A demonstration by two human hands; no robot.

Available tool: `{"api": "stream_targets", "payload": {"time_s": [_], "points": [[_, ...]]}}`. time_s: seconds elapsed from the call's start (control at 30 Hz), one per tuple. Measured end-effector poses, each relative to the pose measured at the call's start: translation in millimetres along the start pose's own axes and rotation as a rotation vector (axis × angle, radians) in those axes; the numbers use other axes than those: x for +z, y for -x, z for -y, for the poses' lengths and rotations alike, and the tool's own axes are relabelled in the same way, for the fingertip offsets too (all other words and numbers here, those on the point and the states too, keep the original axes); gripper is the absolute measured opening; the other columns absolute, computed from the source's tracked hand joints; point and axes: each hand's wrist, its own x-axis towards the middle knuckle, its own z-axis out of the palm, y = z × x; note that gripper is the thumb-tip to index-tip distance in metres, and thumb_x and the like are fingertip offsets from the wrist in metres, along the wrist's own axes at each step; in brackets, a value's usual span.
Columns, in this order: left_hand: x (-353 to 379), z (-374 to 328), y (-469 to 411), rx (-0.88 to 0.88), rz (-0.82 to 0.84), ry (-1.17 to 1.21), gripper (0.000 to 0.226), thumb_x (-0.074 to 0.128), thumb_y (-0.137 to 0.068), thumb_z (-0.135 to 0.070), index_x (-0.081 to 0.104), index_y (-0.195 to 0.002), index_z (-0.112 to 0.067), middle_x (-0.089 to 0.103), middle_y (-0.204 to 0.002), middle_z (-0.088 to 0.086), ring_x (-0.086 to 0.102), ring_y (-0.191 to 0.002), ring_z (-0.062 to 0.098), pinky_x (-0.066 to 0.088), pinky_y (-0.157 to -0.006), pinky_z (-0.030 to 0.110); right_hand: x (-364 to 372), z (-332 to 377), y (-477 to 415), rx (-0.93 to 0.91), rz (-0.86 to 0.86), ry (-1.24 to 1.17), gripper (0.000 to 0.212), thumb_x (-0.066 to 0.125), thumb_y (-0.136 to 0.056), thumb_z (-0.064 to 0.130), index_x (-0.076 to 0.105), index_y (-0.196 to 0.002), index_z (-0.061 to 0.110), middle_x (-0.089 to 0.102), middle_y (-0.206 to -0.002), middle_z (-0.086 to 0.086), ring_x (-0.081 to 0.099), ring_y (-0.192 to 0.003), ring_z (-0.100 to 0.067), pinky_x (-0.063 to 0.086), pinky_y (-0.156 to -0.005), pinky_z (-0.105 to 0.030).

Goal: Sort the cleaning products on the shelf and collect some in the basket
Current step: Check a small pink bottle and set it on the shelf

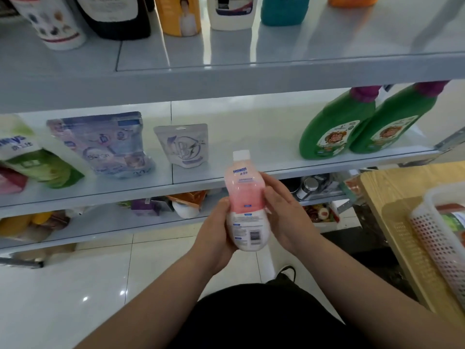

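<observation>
I hold a pink and white refill pouch [245,197] with a white cap upright in front of the middle shelf [226,177], its back label facing me. My left hand [216,230] grips its lower left side and my right hand [281,212] grips its right side. On the middle shelf stand a green and white pouch [32,157], a blue pouch [103,144], a small grey pouch [183,144] and two green bottles [357,124]. A white perforated basket [437,235] with packets inside sits at the right edge.
The basket rests on a wooden table [387,187] to the right. The top shelf [226,64] carries several bottles, among them a yellow bottle [178,13]. Lower shelves hold mixed goods. A glossy tiled floor [88,285] lies below.
</observation>
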Motion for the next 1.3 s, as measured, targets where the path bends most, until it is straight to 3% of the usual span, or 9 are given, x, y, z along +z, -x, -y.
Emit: {"api": "stream_targets", "payload": {"time_s": [0.1, 0.2, 0.33, 0.57, 0.73, 0.87, 0.97, 1.07, 1.3], "points": [[6, -1, 7, -0.176, 0.029, 0.05, 0.058, 0.037, -0.105, -0.054, 0.076, -0.11, -0.012, 0.076, -0.105, 0.018, 0.077, -0.084, 0.034, 0.061, -0.061, 0.051, -1, 3, 1, 0.078, 0.008, -0.05, 0.039, 0.055, -0.097, 0.03, 0.063, -0.134, 0.021, 0.072, -0.125, -0.009, 0.069, -0.11, -0.025, 0.059, -0.089, -0.038], [14, -1, 13, -0.284, 0.092, 0.042, 0.073, 0.034, -0.099, -0.065, 0.064, -0.127, -0.005, 0.075, -0.104, 0.022, 0.076, -0.08, 0.037, 0.06, -0.053, 0.043, 1, 5, 4, 0.218, 0.052, -0.125, 0.042, 0.06, -0.088, 0.034, 0.07, -0.117, 0.006, 0.069, -0.103, -0.02, 0.069, -0.097, -0.034, 0.059, -0.08, -0.04], [25, -4, 16, -0.363, 0.17, 0.106, 0.073, 0.037, -0.1, -0.063, 0.064, -0.126, 0.0, 0.073, -0.102, 0.024, 0.076, -0.078, 0.037, 0.061, -0.05, 0.039, -2, 1, 7, 0.325, 0.017, -0.248, 0.066, 0.074, -0.065, 0.048, 0.059, -0.111, 0.002, 0.035, -0.089, -0.017, 0.052, -0.083, -0.03, 0.047, -0.079, -0.036], [37, 0, 2, -0.439, 0.174, 0.158, 0.071, 0.039, -0.101, -0.062, 0.069, -0.119, 0.001, 0.073, -0.101, 0.022, 0.075, -0.073, 0.033, 0.061, -0.047, 0.038, -21, 15, -4, 0.29, 0.029, -0.121, 0.05, 0.062, -0.094, 0.053, 0.06, -0.113, 0.006, 0.071, -0.071, -0.003, 0.071, -0.066, -0.014, 0.058, -0.06, -0.026], [53, 7, -12, -0.218, 0.035, -0.098, 0.066, 0.07, -0.078, -0.051, 0.062, -0.126, -0.008, 0.076, -0.101, 0.019, 0.075, -0.084, 0.031, 0.062, -0.067, 0.045, -39, 34, -25, 0.143, -0.141, 0.073, 0.058, 0.077, -0.079, 0.034, 0.062, -0.132, 0.018, 0.073, -0.117, -0.011, 0.075, -0.088, -0.019, 0.061, -0.071, -0.034], [63, 14, -24, -0.211, -0.001, -0.051, 0.047, 0.055, -0.096, -0.041, 0.065, -0.126, -0.006, 0.074, -0.108, 0.024, 0.074, -0.091, 0.035, 0.061, -0.06, 0.044, -58, 53, -33, 0.09, -0.147, 0.105, 0.016, 0.065, -0.098, 0.034, 0.077, -0.109, 0.035, 0.079, -0.102, -0.001, 0.076, -0.083, -0.015, 0.059, -0.067, -0.027], [67, 19, -35, -0.22, -0.011, -0.026, 0.054, 0.046, -0.097, -0.045, 0.065, -0.13, -0.005, 0.073, -0.112, 0.022, 0.074, -0.096, 0.035, 0.059, -0.056, 0.039, -71, 65, -42, 0.071, -0.106, 0.151, 0.017, 0.064, -0.1, 0.031, 0.079, -0.103, 0.037, 0.079, -0.104, 0.0, 0.076, -0.09, -0.016, 0.06, -0.075, -0.029], [71, 26, -46, -0.154, 0.027, -0.093, 0.062, 0.066, -0.089, -0.052, 0.06, -0.133, -0.009, 0.072, -0.114, 0.021, 0.073, -0.098, 0.037, 0.061, -0.068, 0.046, -78, 74, -50, 0.059, -0.073, 0.197, 0.019, 0.064, -0.101, 0.024, 0.079, -0.104, 0.034, 0.078, -0.103, -0.001, 0.075, -0.09, -0.015, 0.06, -0.076, -0.03], [85, 20, -61, 0.184, -0.203, -0.83, 0.072, 0.076, -0.05, -0.068, 0.062, -0.113, -0.037, 0.074, -0.099, -0.007, 0.071, -0.093, 0.015, 0.059, -0.089, 0.044, -87, 91, -60, 0.034, 0.101, 0.586, 0.007, 0.065, -0.1, 0.034, 0.068, -0.098, 0.027, 0.068, -0.091, -0.007, 0.071, -0.079, -0.013, 0.063, -0.075, -0.033]]}}
